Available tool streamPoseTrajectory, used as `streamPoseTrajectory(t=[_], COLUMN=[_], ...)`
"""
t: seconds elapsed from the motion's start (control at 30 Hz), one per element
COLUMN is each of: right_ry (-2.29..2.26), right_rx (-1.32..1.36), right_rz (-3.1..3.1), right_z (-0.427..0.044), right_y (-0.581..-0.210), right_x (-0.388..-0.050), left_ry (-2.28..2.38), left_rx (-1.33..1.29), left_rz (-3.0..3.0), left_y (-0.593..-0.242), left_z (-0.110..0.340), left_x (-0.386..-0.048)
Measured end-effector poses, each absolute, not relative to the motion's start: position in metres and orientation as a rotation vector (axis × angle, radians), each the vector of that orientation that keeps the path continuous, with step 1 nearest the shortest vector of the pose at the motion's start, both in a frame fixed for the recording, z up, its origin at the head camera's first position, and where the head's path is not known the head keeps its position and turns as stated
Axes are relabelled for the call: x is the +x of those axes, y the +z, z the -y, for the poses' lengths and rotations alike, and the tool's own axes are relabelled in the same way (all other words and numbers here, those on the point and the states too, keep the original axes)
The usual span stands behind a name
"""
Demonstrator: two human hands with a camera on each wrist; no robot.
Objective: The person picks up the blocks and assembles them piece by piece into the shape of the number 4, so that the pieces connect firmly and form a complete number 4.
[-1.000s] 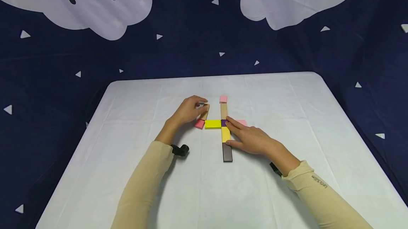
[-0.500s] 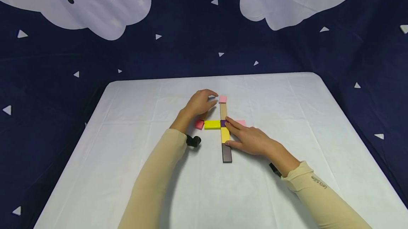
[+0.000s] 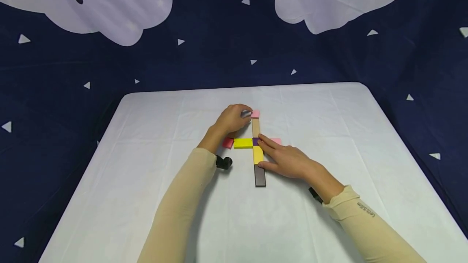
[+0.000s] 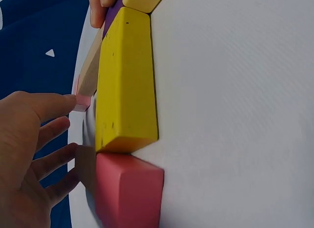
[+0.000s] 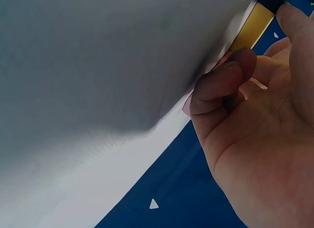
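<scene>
Coloured rectangular blocks lie on the white table in a cross. My left hand [image 3: 233, 118] is at its far end, where thumb and a finger pinch the left side of a small pink block [image 3: 255, 114]. A tan wooden block [image 3: 255, 127] runs from it toward the purple block [image 3: 255, 142] at the centre. My right hand [image 3: 289, 160] rests with extended fingers on the purple block and its thumb near the joint of the yellow block [image 3: 258, 155] and dark grey block [image 3: 260, 175]. Its outer fingers curl loosely in the right wrist view.
A bright yellow block [image 4: 125, 80] forms the left arm, with a red block [image 4: 130, 191] at its end. Another tan block [image 4: 86, 166] stands beside the red one, mostly behind my left hand in the head view. A pink block [image 3: 276, 141] lies right of centre.
My left hand has left the tan block near the red one and moved right and away to the small pink block. My right hand has stayed in place.
</scene>
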State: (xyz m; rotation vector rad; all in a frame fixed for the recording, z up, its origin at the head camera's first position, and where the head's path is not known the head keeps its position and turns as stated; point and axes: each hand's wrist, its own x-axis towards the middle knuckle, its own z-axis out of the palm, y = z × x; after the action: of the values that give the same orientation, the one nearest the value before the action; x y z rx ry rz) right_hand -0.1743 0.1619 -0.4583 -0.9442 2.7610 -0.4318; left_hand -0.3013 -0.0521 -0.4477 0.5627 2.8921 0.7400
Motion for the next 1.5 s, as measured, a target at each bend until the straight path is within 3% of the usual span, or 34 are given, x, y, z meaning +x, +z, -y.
streamPoseTrajectory(t=[0.87, 1.5], right_ry=[-0.422, -0.435], right_rx=[-0.923, -0.959], right_rz=[-2.76, -2.764], right_z=[-0.162, -0.163], right_y=[-0.46, -0.459], right_x=[-0.174, -0.175], left_ry=[0.683, 0.634], left_rx=[0.607, 0.738], left_rz=[-2.957, -3.013], left_y=[-0.453, -0.448], left_z=[0.067, 0.09], left_x=[-0.29, -0.262])
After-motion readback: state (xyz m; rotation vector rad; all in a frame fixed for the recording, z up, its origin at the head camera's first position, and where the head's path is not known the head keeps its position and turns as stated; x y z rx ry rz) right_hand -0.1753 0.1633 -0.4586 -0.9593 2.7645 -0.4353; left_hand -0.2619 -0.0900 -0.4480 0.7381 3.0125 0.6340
